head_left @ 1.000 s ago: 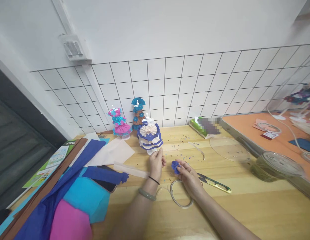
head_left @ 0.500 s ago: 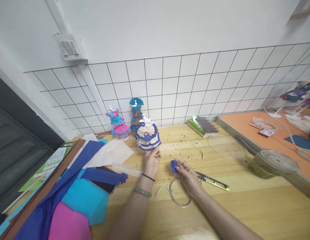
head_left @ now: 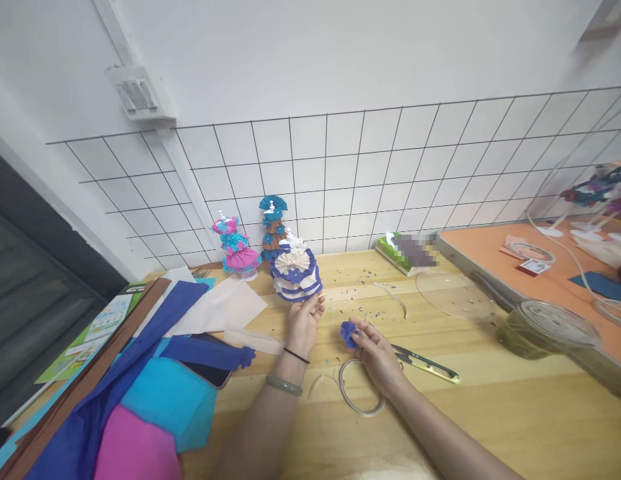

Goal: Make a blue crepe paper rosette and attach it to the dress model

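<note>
Just under the blue-and-white paper dress (head_left: pixel 297 283) on its little white form, my left hand (head_left: pixel 304 323) has its fingers curled at the base, gripping it. The stand below the skirt is mostly hidden by the fingers. Between thumb and fingertips, my right hand (head_left: pixel 377 350) pinches a small pleated blue paper flower (head_left: pixel 349 333). A ring of coiled tape (head_left: pixel 363 411) lies on the table below that hand. Thread snips (head_left: pixel 427 363) lie just to its right.
Crepe paper sheets in blue (head_left: pixel 110 400), turquoise (head_left: pixel 170 400) and pink (head_left: pixel 135 447) spread at left, over a phone (head_left: pixel 223 380). A pink paper dress (head_left: pixel 243 259) and a teal-brown one (head_left: pixel 274 230) stand behind. A tissue pack (head_left: pixel 390 257), paper scraps and a clear round container (head_left: pixel 530 340) lie rightward.
Almost nothing differs. The fingers of my left hand shift slightly at the dress's base; my right hand keeps the blue flower in the same place.
</note>
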The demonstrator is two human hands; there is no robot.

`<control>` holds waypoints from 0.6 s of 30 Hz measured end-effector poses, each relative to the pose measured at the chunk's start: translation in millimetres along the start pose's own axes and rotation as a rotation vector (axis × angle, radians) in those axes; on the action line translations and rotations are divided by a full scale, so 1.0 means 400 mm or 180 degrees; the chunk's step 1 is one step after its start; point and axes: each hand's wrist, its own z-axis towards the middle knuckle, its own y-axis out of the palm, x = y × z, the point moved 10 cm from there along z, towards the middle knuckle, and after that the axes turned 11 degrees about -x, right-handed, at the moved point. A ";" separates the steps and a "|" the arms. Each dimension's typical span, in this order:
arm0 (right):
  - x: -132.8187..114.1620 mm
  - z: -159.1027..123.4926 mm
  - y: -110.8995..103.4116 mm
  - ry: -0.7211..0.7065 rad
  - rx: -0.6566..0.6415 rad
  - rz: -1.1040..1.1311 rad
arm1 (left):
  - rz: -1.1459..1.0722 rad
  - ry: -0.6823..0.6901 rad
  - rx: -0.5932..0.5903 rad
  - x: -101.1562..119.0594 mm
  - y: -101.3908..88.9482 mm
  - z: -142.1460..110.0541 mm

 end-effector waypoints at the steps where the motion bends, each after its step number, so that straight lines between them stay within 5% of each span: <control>1: 0.001 0.000 -0.001 0.0010 0.0005 0.0009 | 0.0001 -0.0002 -0.0016 -0.001 0.001 0.000; 18: -0.005 0.001 -0.002 -0.0028 0.0084 -0.0113 | -0.0038 -0.0059 0.0155 -0.002 -0.014 -0.003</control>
